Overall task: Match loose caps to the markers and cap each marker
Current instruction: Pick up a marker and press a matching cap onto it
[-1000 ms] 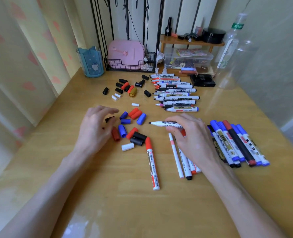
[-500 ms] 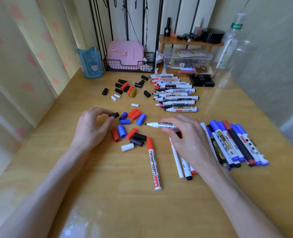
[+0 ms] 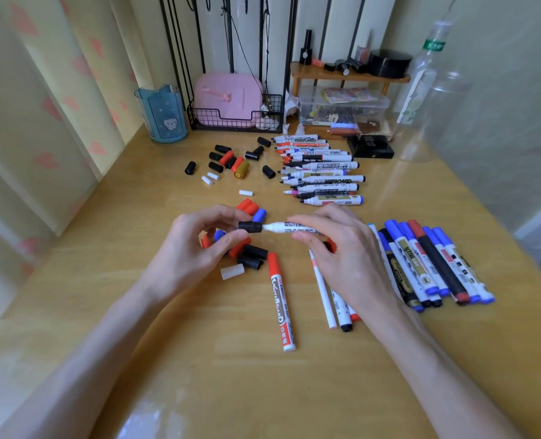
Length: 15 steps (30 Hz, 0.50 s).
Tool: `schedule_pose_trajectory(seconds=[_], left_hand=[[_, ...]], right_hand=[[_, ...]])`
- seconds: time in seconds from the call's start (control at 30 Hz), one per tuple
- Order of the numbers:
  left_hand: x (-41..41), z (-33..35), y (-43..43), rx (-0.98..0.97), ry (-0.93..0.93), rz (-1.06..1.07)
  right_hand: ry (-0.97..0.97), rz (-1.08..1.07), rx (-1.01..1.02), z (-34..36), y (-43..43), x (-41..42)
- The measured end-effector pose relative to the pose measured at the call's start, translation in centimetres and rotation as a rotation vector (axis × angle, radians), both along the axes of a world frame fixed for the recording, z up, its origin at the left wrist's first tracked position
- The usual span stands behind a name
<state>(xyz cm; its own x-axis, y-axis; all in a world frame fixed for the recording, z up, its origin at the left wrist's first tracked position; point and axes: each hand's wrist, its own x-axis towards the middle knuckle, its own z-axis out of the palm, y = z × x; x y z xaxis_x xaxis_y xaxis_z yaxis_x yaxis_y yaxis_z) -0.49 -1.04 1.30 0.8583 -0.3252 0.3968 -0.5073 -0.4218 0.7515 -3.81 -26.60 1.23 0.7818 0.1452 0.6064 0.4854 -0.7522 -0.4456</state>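
My left hand (image 3: 196,248) pinches a black cap (image 3: 249,226) between thumb and fingers. My right hand (image 3: 338,248) holds a white whiteboard marker (image 3: 289,228) level, tip pointing left. The cap's mouth sits over the marker's tip. Beneath my hands lies a heap of loose red, blue and black caps (image 3: 250,253) and a clear cap (image 3: 232,271). A red-capped marker (image 3: 281,301) lies in front. Uncapped markers (image 3: 321,171) lie in a row at the back. Capped markers (image 3: 427,264) lie grouped on the right.
More loose caps (image 3: 228,161) are scattered at the back left. A blue cup (image 3: 163,117), a wire basket with a pink case (image 3: 231,104), a clear box (image 3: 342,106), a small black box (image 3: 370,147) and a plastic bottle (image 3: 421,77) stand along the far edge.
My left hand lifted a black cap from the heap and carried it right. My right hand raised the marker and moved it left until tip and cap met.
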Motion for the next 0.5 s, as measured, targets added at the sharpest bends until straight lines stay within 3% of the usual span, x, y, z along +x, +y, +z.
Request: schedule_pose_trajectory(seconds=[0.3, 0.5], left_hand=[[-0.8, -0.5, -0.9, 0.024, 0.018, -0.010], [-1.2, -0.8, -1.3, 0.046, -0.086, 0.022]], right_hand=[[-0.019, 0.076, -0.029, -0.4, 0.7, -0.2], [-0.042, 0.060, -0.025, -1.0, 0.7, 0.0]])
